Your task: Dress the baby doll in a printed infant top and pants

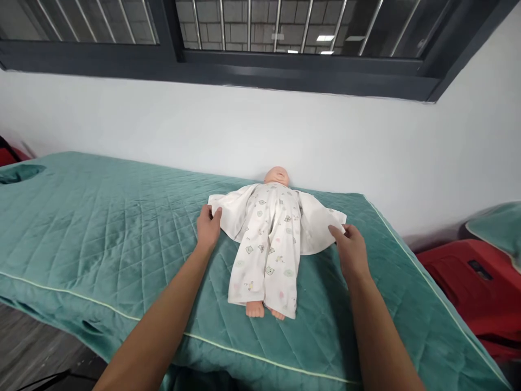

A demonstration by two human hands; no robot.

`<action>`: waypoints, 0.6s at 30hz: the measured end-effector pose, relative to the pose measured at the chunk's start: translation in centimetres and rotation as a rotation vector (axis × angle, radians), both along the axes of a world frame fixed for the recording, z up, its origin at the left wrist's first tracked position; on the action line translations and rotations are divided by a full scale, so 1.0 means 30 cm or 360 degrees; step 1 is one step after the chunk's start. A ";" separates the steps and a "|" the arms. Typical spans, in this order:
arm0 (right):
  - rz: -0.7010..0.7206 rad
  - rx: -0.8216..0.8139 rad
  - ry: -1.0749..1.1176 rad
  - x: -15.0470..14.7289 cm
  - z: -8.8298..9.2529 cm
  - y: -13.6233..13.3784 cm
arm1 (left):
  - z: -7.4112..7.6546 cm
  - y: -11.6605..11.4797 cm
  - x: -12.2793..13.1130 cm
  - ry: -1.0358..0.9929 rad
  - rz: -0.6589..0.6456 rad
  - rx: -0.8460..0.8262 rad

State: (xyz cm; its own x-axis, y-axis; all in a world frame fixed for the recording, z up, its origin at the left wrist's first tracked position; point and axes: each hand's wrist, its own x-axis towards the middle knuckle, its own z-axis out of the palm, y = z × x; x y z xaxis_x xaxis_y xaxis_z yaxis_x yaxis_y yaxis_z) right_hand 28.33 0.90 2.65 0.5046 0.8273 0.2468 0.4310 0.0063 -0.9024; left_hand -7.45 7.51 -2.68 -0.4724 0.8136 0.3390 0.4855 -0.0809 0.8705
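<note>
A baby doll [277,175] lies face up on the green quilted cover, head toward the wall and bare feet [255,309] toward me. White pants [266,250] with small animal prints cover its legs and reach up to the chest. A white baby shirt [317,225] is spread open on both sides of the body, plain inner face up. My left hand [209,225] pinches the edge of the left flap between thumb and fingers. On the other side, my right hand [349,244] pinches the outer corner of the right flap. The doll's arms are hidden.
The green quilted bed cover [122,233] has a face hole [22,172] at the far left. Behind the bed stands a white wall [244,130] below a dark-framed, barred window [264,70]. A red plastic object [459,282] is beside the bed on the right.
</note>
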 end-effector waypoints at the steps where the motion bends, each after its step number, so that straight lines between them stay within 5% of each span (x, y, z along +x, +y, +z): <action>1: 0.0099 0.0123 0.0015 -0.036 0.032 -0.001 | -0.002 0.000 -0.002 -0.0052 -0.0014 0.0031; 4: 0.0573 0.0219 -0.0397 -0.157 0.132 -0.012 | -0.005 0.003 -0.007 -0.0395 -0.0099 0.0188; 7: 0.1027 -0.0084 -0.0734 -0.238 0.190 -0.026 | 0.024 0.002 0.009 -0.0777 -0.0246 0.0322; 9: 0.1164 -0.0208 -0.0662 -0.251 0.196 -0.025 | 0.074 -0.015 0.042 -0.0907 -0.0382 0.0364; 11: 0.1122 -0.0207 -0.0457 -0.237 0.184 -0.008 | 0.145 -0.052 0.094 -0.0854 -0.0508 0.0400; 14: 0.0686 -0.0140 -0.0242 -0.192 0.142 0.046 | 0.246 -0.133 0.187 -0.0343 -0.0633 0.0327; 18: 0.0326 -0.0169 -0.0021 -0.152 0.065 0.139 | 0.280 -0.211 0.265 0.0588 -0.1173 0.0297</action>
State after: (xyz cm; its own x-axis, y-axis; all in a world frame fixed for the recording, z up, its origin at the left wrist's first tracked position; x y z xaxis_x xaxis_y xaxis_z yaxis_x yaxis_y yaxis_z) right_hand 23.76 5.07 4.60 0.3208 0.9338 0.1583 0.4421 0.0002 -0.8969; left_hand 0.51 1.17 5.72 0.3249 0.7853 0.5270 0.5030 -0.6154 0.6068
